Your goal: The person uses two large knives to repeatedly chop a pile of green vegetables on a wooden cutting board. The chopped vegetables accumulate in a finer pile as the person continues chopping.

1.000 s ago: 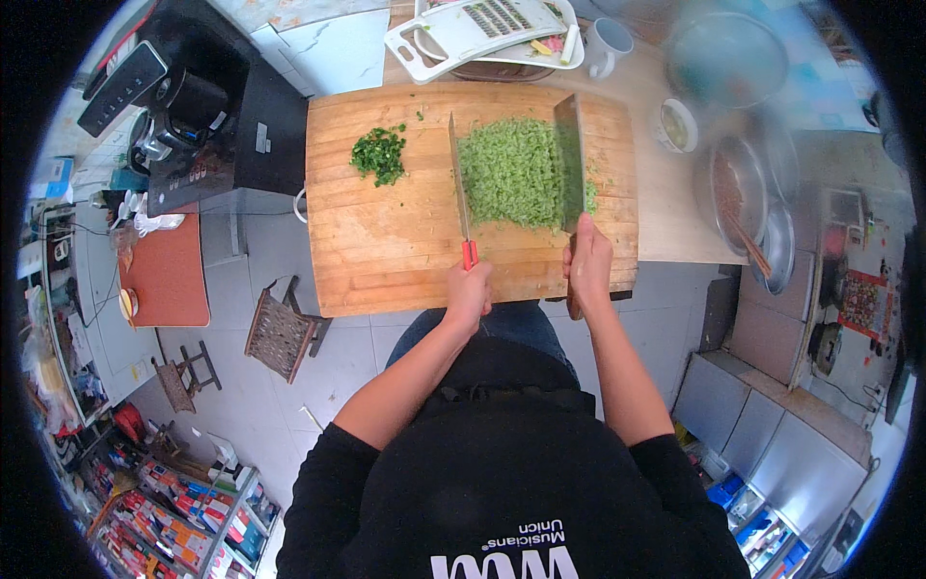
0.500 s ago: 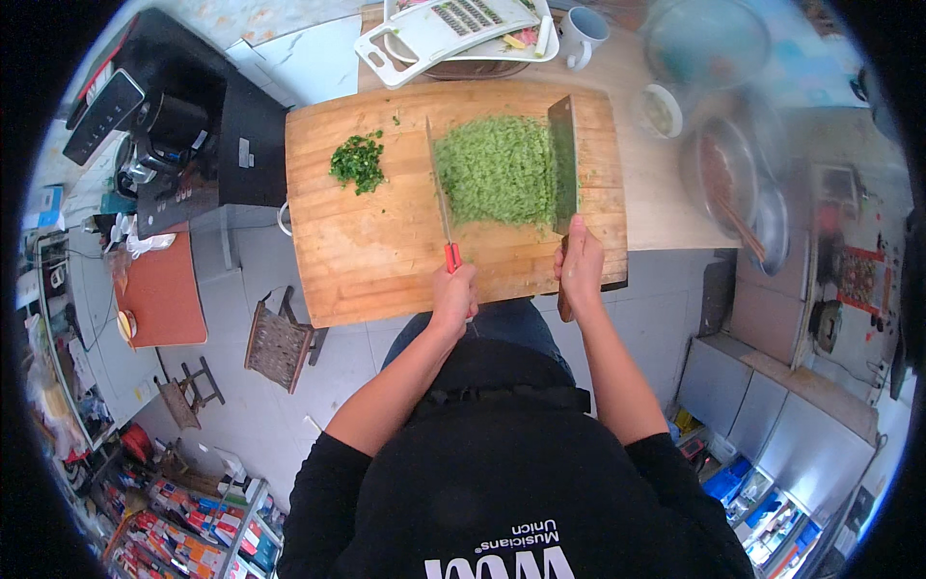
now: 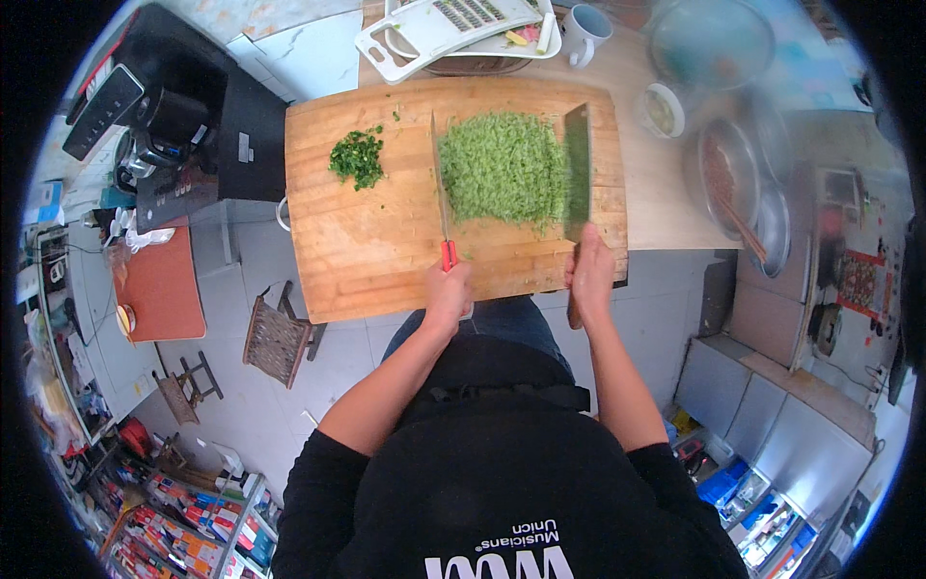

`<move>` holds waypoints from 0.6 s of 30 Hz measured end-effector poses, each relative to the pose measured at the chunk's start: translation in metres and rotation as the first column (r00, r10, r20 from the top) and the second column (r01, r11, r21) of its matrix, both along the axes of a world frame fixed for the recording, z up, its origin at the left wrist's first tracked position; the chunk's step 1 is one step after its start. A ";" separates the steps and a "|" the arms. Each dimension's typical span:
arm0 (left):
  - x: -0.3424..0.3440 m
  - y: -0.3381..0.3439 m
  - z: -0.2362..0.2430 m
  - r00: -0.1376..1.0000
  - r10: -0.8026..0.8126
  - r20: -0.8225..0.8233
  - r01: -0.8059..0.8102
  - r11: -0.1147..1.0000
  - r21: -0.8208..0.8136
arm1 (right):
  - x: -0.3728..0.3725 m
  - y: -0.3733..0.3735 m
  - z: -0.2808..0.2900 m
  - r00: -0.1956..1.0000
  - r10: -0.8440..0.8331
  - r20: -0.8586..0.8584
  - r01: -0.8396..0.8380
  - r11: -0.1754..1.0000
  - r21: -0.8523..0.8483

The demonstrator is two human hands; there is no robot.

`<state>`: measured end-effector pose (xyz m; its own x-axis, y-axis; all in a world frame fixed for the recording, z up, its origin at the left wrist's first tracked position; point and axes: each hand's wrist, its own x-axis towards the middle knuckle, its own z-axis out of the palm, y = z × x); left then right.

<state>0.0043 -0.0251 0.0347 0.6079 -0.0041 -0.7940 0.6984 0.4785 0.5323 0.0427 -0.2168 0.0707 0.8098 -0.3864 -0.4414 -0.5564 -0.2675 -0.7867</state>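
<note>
A wooden cutting board (image 3: 357,251) bears a heap of finely chopped pale-green vegetable (image 3: 497,166) and a smaller dark-green chopped pile (image 3: 357,159) to its left. My left hand (image 3: 447,289) is closed on the red handle of a knife (image 3: 449,253); its thin blade stands along the heap's left side. My right hand (image 3: 591,272) is closed round the wooden handle of a cleaver (image 3: 579,164), whose broad blade is at the heap's right side. Both hands are at the board's near part.
A black appliance (image 3: 246,145) stands left. Behind the board are a white grater (image 3: 405,48) on a tray and a mug (image 3: 582,34). At right are a small bowl (image 3: 664,109) and metal bowls with chopsticks (image 3: 772,232). A folding stool (image 3: 275,343) stands on the floor.
My right hand and the cleaver have shifted slightly right and down since half a second ago. The view has also shifted a little, with both hands keeping their holds.
</note>
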 end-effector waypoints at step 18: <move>-0.013 0.023 -0.002 0.999 0.005 0.039 -0.008 0.998 0.066 | 0.019 0.046 -0.001 0.994 0.097 0.045 -0.102 0.988 0.117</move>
<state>-0.0086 -0.0025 0.0329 0.6380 0.0520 -0.7683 0.6737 0.4455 0.5896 0.0620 -0.1703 0.0701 0.8590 -0.2499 -0.4468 -0.5002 -0.2233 -0.8366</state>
